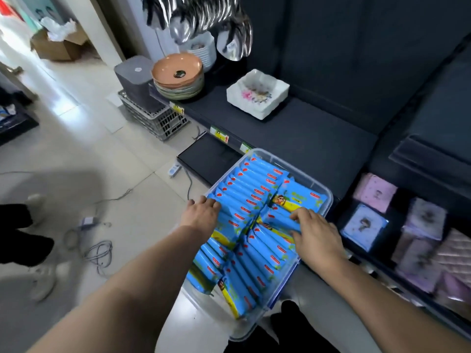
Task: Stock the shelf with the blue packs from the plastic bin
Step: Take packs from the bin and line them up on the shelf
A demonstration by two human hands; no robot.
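Dark shelving (305,138) fills the right side of the room, and its far right end is smeared by blur, so the pink and purple cloths (420,225) stacked on the lower level show only vague prints. Overhead, the shiny metal ladles (204,16) are cut off by the top edge. At the left edge another person's dark trouser legs and pale shoe (43,278) are half out of sight. What carries the near end of the clear plastic bin (328,197) is hidden beneath it; its far end sits at the shelf's front lip, just beside the yellow price tags (219,135). On the shelf top stand a stack of orange bowls (177,72) and, well apart from it, a white square dish (257,94) with a flower pattern. Pale floor tiles (89,149) carry grey crates (158,118), a power strip (174,170), loose cables (99,253) and a cardboard box (56,47) far back. All the blue packs (249,189) are in the bin, most of them on edge in 2 rows. Over the left row, the left hand (201,212) lies with fairly straight fingers touching the packs' top edges. On the right row, the right hand (316,233) has bent fingers and thumb that seem to pinch 1 pack between them.
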